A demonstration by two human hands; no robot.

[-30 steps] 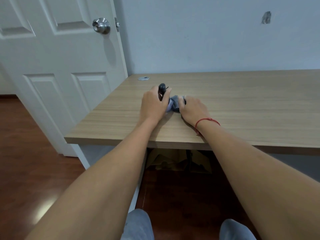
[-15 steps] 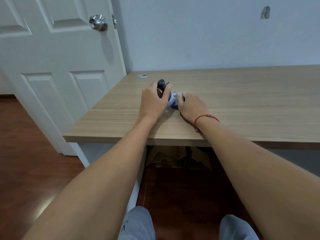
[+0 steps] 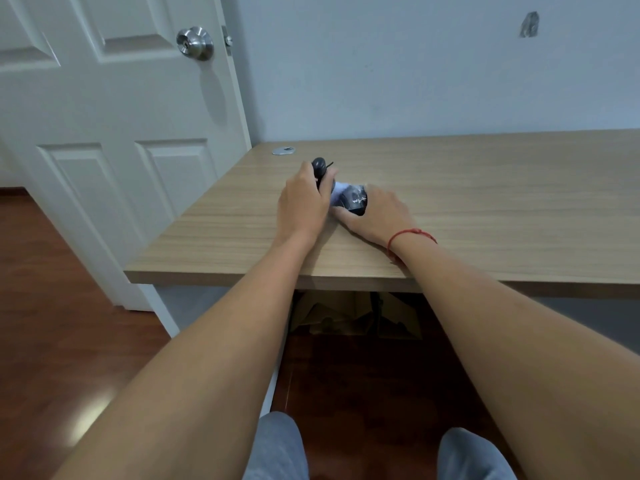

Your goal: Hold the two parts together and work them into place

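Both of my hands meet near the left end of a wooden desk [image 3: 485, 209]. My left hand [image 3: 303, 202] grips a small black rounded object [image 3: 319, 167] whose top sticks up above the fingers, with a thin black strand beside it. My right hand [image 3: 377, 216], with a red string on its wrist, holds a dark item with white lettering on a pale blue-white wrapper [image 3: 351, 199] against the desktop. The two items touch between the hands; what they are is hard to tell.
A round metal grommet [image 3: 283, 150] sits in the desk's far left corner. A white panelled door [image 3: 114, 133] with a silver knob [image 3: 194, 43] stands left of the desk. Cardboard pieces [image 3: 356, 317] lie under the desk on the dark wood floor.
My hands have drawn slightly apart, exposing more of the dark lettered item and its pale wrapper. The camera view has shifted a little.
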